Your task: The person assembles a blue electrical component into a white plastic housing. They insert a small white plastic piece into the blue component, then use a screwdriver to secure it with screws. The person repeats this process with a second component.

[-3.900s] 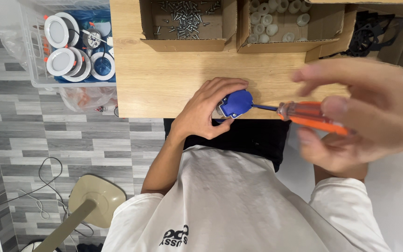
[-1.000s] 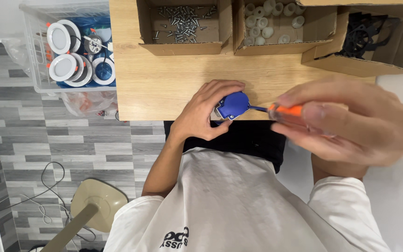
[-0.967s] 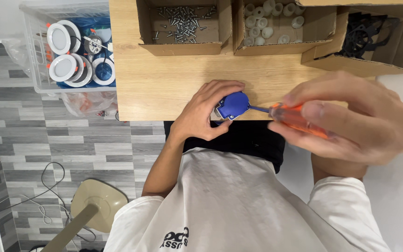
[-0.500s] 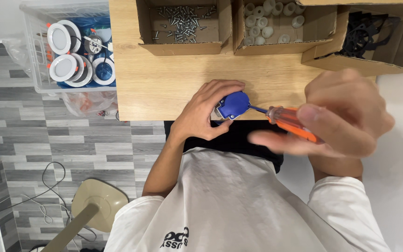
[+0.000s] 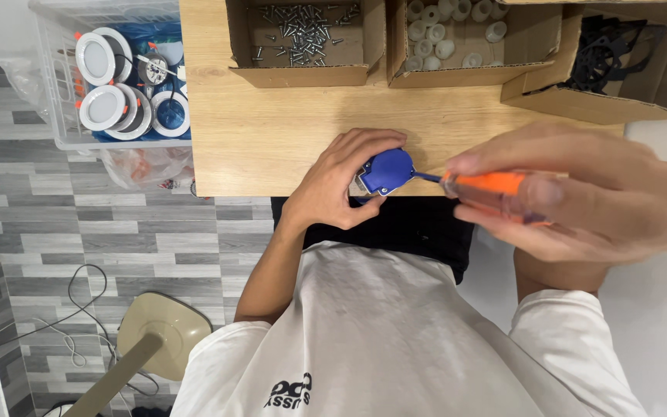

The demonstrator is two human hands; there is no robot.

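Head view: one downward frame over the near edge of a light wooden tabletop [image 5: 272, 131].
Workpiece: small round blue plastic housing [image 5: 387, 171] with a pale metal part on its left side, at the near edge of the tabletop, close to the person's body.
Left hand: left hand [image 5: 341, 181] curled around the blue housing, fingers over its top and left side, thumb beneath; it grips the piece firmly.
Right hand: right hand [image 5: 580, 201] closed around the translucent orange handle of a screwdriver [image 5: 496, 189], fingers wrapped over it, thumb along the near side.
Tool contact: thin shaft of the screwdriver runs left from the handle and meets the right side of the blue housing; the tip itself is hidden.
Behind the workpiece: open cardboard box of loose silver screws [image 5: 303, 35]; just beside it on the right, an open cardboard box of small white round caps [image 5: 457, 38]; further right, a cardboard box of flat black parts [image 5: 619, 54].
Left of table: clear plastic crate [image 5: 59, 116] holding round white lamp fittings [image 5: 102, 108], standing over grey plank flooring.
Lower left: beige round base on a stem [image 5: 160, 340], with thin cables trailing near it.
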